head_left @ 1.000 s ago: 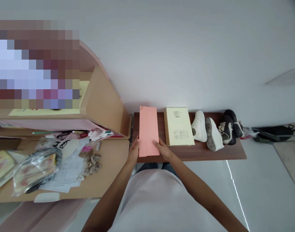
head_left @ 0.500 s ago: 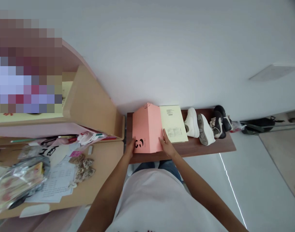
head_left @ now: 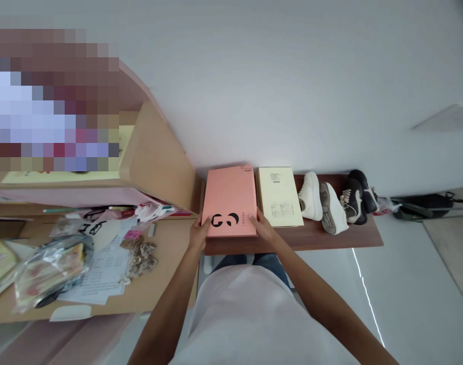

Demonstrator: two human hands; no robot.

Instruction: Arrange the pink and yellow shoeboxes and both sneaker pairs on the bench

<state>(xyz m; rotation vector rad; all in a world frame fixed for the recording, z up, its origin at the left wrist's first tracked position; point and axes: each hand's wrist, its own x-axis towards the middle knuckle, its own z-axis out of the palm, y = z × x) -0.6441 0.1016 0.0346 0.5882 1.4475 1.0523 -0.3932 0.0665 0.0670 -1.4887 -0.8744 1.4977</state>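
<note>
A flat pink box with black lettering lies at the left end of a brown wooden shelf, top face up. My left hand grips its near left corner, thumb over the top. At the near right corner, my right hand holds the other side, thumb on the top edge. The undersides of my fingers are hidden. Right beside the pink box lies a cream box with small printed labels, a narrow gap between them.
White shoes and black shoes line the shelf's right part. To the left, a desk carries papers, scrunchies and a plastic bag. A wall rises behind the shelf; a dark bag lies beyond its right end.
The pink box has gone from tilted, with its side showing, to lying flat with its top up. Both hands stayed on it. The view has shifted slightly left.
</note>
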